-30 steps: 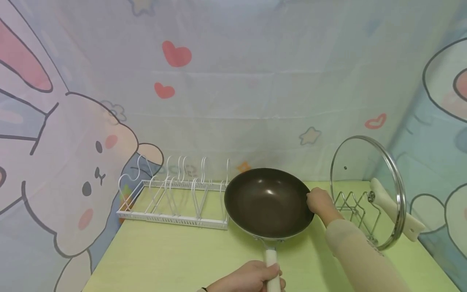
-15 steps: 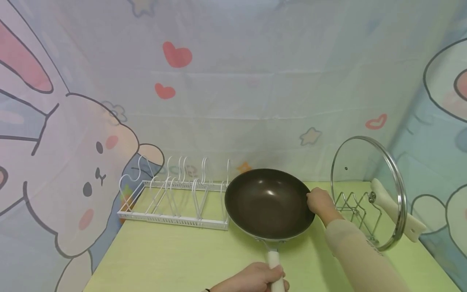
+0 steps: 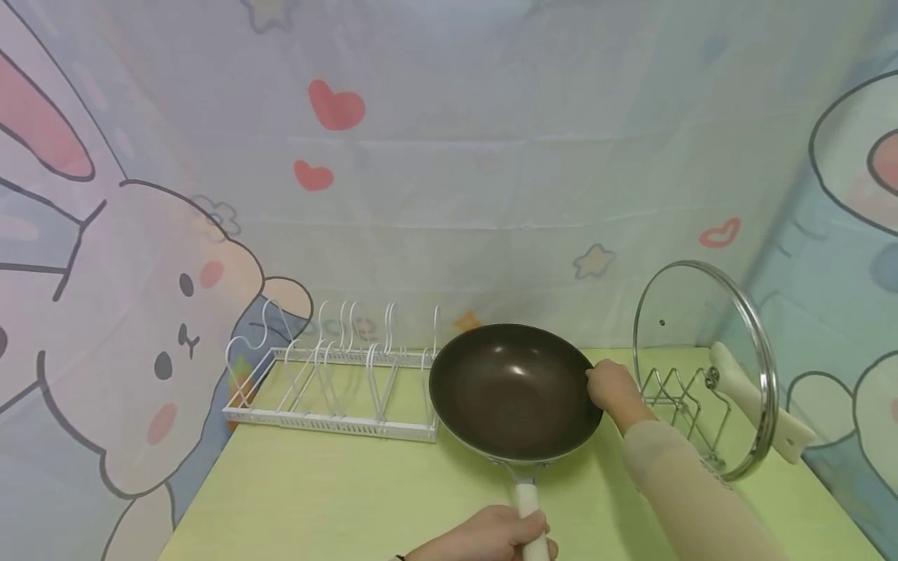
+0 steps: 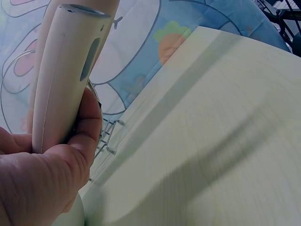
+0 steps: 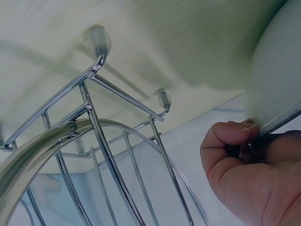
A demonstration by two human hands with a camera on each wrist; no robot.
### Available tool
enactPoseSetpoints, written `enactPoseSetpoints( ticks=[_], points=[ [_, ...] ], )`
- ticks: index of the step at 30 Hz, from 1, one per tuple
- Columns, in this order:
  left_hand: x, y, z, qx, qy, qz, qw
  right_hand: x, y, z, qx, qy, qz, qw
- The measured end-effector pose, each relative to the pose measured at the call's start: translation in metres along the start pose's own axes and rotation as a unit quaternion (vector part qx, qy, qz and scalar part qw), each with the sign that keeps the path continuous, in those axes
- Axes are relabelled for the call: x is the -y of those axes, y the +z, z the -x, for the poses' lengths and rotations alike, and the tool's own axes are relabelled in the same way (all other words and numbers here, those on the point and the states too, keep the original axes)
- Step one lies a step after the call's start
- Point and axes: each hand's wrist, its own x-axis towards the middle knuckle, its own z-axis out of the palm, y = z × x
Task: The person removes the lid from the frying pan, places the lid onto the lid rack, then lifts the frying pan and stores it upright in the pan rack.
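A dark-lined wok (image 3: 515, 393) with a pale outside is tilted so its inside faces me in the head view. My left hand (image 3: 494, 534) grips its white handle (image 3: 528, 499) at the bottom of that view; the left wrist view shows fingers wrapped round the same handle (image 4: 70, 70). At the wok's right edge, my right hand (image 3: 615, 389) pinches the rim. From the right wrist, the hand (image 5: 254, 169) has thumb and curled fingers on the rim, with the wok's pale outer wall (image 5: 277, 70) above.
Left of the wok lies a white dish rack (image 3: 330, 425) with upright loops. At the right, a glass lid (image 3: 768, 382) with a white handle (image 3: 758, 401) stands in a chrome wire rack (image 3: 691, 405), close to my right forearm. A printed curtain (image 3: 491, 195) backs the pale table (image 3: 337, 499).
Over the last second my left hand and the handle have shifted very slightly right. The wok and my right hand have hardly moved, and both grips are kept.
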Motion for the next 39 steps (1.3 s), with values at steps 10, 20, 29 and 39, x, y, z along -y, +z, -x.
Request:
enactPoseSetpoints(
  ticks=[10, 20, 29, 39],
  points=[
    [0.000, 0.001, 0.000, -0.005, 0.001, -0.004, 1.0000, -0.001, 0.002, 0.000, -0.001, -0.002, 0.011, 1.000],
    [0.002, 0.000, -0.001, -0.003, -0.003, 0.008, 1.0000, 0.000, -0.001, 0.004, -0.016, -0.015, 0.011, 1.000],
    [0.003, -0.003, -0.005, 0.015, -0.015, 0.012, 0.9997, -0.003, -0.003, 0.010, 0.019, 0.010, -0.047, 0.999],
    [0.004, -0.002, -0.002, -0.001, -0.007, 0.013, 0.9999, -0.008, 0.000, 0.025, 0.029, -0.006, -0.057, 0.998]
  ],
)
